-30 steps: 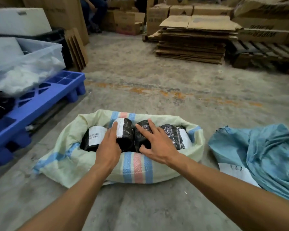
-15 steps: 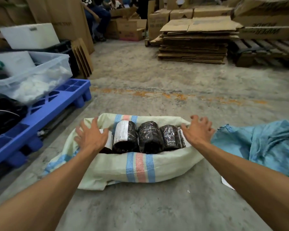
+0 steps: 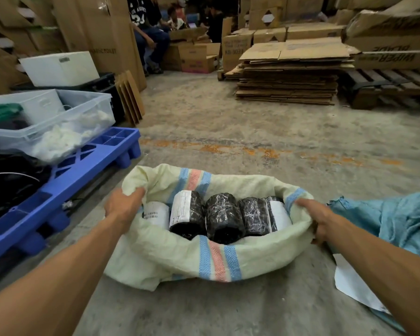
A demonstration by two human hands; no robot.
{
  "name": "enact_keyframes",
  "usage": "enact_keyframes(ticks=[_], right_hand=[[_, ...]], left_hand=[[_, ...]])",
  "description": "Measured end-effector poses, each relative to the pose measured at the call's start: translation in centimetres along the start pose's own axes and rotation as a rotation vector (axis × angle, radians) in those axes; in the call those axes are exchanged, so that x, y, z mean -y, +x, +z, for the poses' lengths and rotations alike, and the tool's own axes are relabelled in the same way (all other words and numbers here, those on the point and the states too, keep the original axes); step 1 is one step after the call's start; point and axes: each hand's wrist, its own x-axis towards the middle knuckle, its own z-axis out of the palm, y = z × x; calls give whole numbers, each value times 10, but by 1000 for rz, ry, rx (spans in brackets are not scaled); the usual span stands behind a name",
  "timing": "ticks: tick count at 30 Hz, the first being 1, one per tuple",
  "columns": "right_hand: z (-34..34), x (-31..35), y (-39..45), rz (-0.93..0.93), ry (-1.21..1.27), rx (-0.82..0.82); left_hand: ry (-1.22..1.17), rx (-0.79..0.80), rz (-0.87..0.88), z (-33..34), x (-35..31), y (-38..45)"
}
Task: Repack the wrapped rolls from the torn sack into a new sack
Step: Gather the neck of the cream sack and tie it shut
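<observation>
A dusty grey concrete floor [image 3: 228,132] carries a pale woven sack with blue and pink stripes [image 3: 218,258], a crumpled blue woven sack [image 3: 393,221], a blue plastic pallet [image 3: 66,175], and stacked flattened cardboard [image 3: 289,76].

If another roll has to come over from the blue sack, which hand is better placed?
Probably the right hand: it grips the pale striped woven sack on the side next to the crumpled blue sack; the left hand grips the opposite rim.

Warehouse, concrete floor [image 3: 228,122], flattened cardboard stack [image 3: 289,76], stacked cartons [image 3: 395,40], blue pallet [image 3: 66,173]
</observation>
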Motion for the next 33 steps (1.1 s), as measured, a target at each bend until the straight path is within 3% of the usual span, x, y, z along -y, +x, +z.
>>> enact_keyframes(ticks=[4,9,12,16,18,21,23,25,27,30,33], right_hand=[[-10,10,0,-70,149,111],[-25,20,-11,-156,408,57],[-20,12,-39,-43,250,92],[-8,-2,-52,174,44,236],[-7,-8,-42,229,-17,207],[-10,1,-33,120,-79,145],[-11,15,-53,-110,-118,-4],[-11,28,-68,-385,-66,-264],[-7,42,-87,-630,-45,-407],[0,72,-108,-854,97,-332],[1,109,-130,-781,433,-25]], left_hand=[[-290,183,-96,-13,-21,0],[-498,486,-153,-32,-36,-13],[-555,618,-174,-38,-41,-28],[-622,574,-253,-35,-43,-40],[-615,593,-281,-35,-46,-43],[-608,619,-278,-37,-49,-43],[-526,564,-189,-36,-52,-44],[-354,352,33,-31,-53,-39],[-206,147,227,-33,-59,-40],[-107,-73,362,-40,-76,-47],[-103,-109,357,-54,-94,-44]])
